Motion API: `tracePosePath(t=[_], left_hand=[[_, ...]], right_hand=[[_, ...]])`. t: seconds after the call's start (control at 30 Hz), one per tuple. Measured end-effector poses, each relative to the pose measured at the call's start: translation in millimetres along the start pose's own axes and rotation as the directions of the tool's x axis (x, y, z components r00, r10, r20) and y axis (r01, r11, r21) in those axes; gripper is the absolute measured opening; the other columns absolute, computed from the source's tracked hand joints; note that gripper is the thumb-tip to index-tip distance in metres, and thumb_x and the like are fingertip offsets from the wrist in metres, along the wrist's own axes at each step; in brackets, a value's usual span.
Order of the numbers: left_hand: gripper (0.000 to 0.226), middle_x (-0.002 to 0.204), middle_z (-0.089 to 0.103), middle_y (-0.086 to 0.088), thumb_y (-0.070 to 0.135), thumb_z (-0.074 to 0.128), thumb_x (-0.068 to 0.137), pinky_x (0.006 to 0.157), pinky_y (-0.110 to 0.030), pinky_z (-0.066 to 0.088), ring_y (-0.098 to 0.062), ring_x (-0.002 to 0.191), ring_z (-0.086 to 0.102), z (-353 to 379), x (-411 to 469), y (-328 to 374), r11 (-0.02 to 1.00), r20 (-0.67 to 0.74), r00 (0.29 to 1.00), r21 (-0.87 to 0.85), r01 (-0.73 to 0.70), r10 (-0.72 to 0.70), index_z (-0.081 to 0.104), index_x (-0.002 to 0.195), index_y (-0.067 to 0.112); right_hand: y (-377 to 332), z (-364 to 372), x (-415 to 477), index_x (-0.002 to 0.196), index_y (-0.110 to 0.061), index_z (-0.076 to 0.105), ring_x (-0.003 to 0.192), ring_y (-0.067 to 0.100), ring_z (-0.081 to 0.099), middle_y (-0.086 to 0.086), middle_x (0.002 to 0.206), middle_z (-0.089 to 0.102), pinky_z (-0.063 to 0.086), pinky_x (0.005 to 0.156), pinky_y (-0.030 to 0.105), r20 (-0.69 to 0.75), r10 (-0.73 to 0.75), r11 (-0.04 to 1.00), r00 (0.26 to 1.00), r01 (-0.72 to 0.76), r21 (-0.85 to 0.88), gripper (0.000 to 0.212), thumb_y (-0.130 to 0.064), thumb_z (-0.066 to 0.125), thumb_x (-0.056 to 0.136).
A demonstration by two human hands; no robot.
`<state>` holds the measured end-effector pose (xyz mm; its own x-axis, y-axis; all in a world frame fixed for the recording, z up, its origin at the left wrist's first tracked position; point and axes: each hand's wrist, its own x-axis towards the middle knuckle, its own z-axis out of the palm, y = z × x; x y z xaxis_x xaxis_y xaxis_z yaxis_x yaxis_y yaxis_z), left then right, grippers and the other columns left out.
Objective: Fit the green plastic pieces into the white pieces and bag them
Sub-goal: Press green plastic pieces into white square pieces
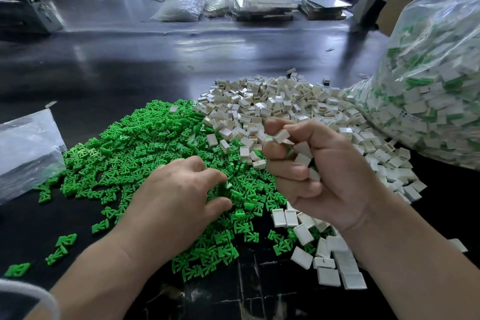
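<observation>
A wide heap of green plastic pieces (135, 153) covers the dark table at centre left. Beside it, to the right and behind, lies a heap of white pieces (280, 101). My left hand (179, 195) rests palm down on the green heap, its thumb and fingers pinching a green piece (226, 186). My right hand (314, 171) is raised over the border of the two heaps, curled around several white pieces (281, 135), with a bit of green showing between its fingers. A big clear bag (436, 91) of assembled white-and-green pieces stands at the right.
A flat clear plastic bag (26, 148) lies at the left edge. Loose white pieces (330, 260) are scattered near the front right. More bags and trays (262, 5) sit along the table's far side. Bare dark tabletop (124, 60) stretches behind the heaps.
</observation>
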<state>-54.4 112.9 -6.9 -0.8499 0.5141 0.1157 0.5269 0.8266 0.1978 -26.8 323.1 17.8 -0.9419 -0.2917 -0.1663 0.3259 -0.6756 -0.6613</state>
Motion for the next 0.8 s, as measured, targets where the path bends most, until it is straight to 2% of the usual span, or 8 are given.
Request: tracePosePath(t=[0.1,0.17,0.33,0.47,0.57,0.67,0.73,0.8], left_hand=[[0.036,0.089,0.057,0.020,0.058,0.049,0.082,0.070,-0.027,0.031,-0.005,0.080,0.046,-1.1,1.2,1.6,0.999,-0.042,0.998,-0.021,-0.041,0.040,0.068,0.106,0.040],[0.024,0.087,0.060,0.018,0.052,0.055,0.084,0.071,-0.028,0.031,-0.008,0.081,0.050,-0.6,2.1,1.8,0.998,-0.066,0.996,-0.040,-0.057,0.055,0.069,0.096,0.036],[0.023,0.087,0.060,0.016,0.048,0.053,0.085,0.075,-0.031,0.039,-0.011,0.083,0.055,1.8,2.7,0.1,0.995,-0.092,0.991,-0.014,-0.104,0.102,0.068,0.095,0.034],[0.032,0.088,0.064,0.014,0.052,0.057,0.081,0.074,-0.035,0.047,-0.013,0.082,0.059,3.2,2.8,0.7,0.987,-0.053,0.986,0.023,-0.159,0.160,0.071,0.104,0.034],[0.017,0.084,0.064,0.010,0.039,0.074,0.079,0.072,-0.037,0.049,-0.015,0.078,0.057,5.4,5.6,0.3,0.981,-0.088,0.977,0.013,-0.196,0.196,0.076,0.094,0.031],[0.011,0.085,0.064,0.010,0.034,0.069,0.086,0.074,-0.039,0.050,-0.015,0.079,0.057,7.4,7.2,-0.5,0.982,-0.139,0.972,0.001,-0.189,0.187,0.075,0.092,0.028],[0.016,0.089,0.064,0.012,0.035,0.058,0.093,0.076,-0.034,0.050,-0.011,0.081,0.058,9.3,5.8,-0.1,0.986,-0.178,0.978,-0.102,-0.130,0.110,0.072,0.095,0.027],[0.016,0.084,0.066,0.015,0.035,0.054,0.094,0.070,-0.023,0.050,-0.005,0.077,0.060,8.1,4.5,-0.1,0.939,-0.203,0.978,-0.342,-0.034,-0.038,0.070,0.094,0.031]], right_hand=[[2.1,0.9,0.2,0.079,-0.012,0.060,0.040,0.004,0.043,0.001,0.067,0.052,0.033,0.027,0.014,-0.027,0.016,1.000,1.000,-0.016,-0.026,0.012,-0.021,0.057,0.087],[3.9,0.9,0.5,0.081,-0.013,0.058,0.039,0.003,0.043,0.000,0.065,0.053,0.032,0.027,0.013,-0.059,0.023,0.999,0.998,-0.025,-0.042,0.012,-0.024,0.060,0.085],[4.8,0.6,1.5,0.073,-0.014,0.059,0.039,0.005,0.043,0.001,0.066,0.053,0.032,0.028,0.014,-0.094,0.019,0.996,0.995,-0.027,-0.084,0.013,-0.020,0.060,0.084],[4.2,-1.0,2.4,0.085,-0.013,0.048,0.040,0.007,0.043,0.003,0.067,0.055,0.032,0.028,0.015,-0.144,-0.002,0.996,0.990,-0.011,-0.086,0.016,-0.017,0.062,0.079],[5.8,-3.5,2.9,0.104,-0.010,0.052,0.042,0.007,0.044,0.004,0.069,0.056,0.032,0.030,0.015,-0.133,0.024,0.994,0.991,-0.039,-0.106,0.027,-0.011,0.061,0.078],[5.4,-5.5,2.4,0.114,-0.005,0.058,0.046,0.008,0.046,0.007,0.074,0.058,0.033,0.030,0.016,-0.106,0.062,0.983,0.992,-0.079,-0.164,0.037,-0.002,0.063,0.077],[5.7,-5.3,2.0,0.112,-0.003,0.059,0.047,0.008,0.048,0.008,0.078,0.059,0.034,0.030,0.016,-0.066,0.085,0.976,0.994,-0.097,-0.195,0.032,-0.002,0.059,0.079],[6.4,-5.5,1.9,0.108,-0.003,0.058,0.047,0.009,0.048,0.009,0.080,0.061,0.035,0.031,0.016,-0.032,0.097,0.970,0.995,-0.102,-0.222,0.027,-0.006,0.058,0.081]])
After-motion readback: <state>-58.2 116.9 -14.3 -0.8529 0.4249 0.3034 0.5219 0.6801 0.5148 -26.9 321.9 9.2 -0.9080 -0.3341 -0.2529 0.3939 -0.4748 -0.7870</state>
